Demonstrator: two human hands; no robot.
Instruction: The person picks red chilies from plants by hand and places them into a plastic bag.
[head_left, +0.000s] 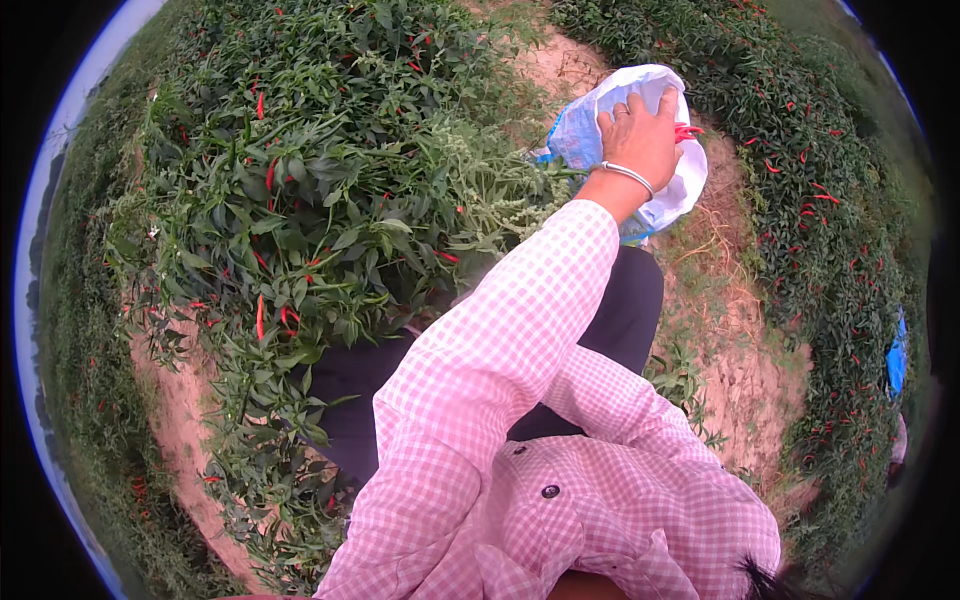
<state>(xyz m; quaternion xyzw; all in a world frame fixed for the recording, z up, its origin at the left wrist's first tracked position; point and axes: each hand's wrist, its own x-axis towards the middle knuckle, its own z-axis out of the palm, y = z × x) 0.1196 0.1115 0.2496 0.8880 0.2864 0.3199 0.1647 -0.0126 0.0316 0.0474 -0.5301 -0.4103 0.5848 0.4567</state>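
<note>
My left hand (636, 139) reaches across into the mouth of a white and blue woven plastic sack (581, 127), its back turned up. Several red chilli peppers (686, 133) stick out beside the thumb, gripped in that hand; the palm itself is hidden. A ring and a pale bangle (630, 177) are on this hand and wrist. The sack stands just beyond my dark-trousered knee (634, 300), and its contents cannot be seen. My right hand is out of sight, as its sleeve (622, 397) passes beneath the left arm.
Bushy chilli plants (322, 187) with red and green pods crowd the left side. Another row of chilli plants (817, 225) runs along the right. Between them lies a sandy soil path (750, 375) with dry stems. A blue object (896, 356) shows at the right rim.
</note>
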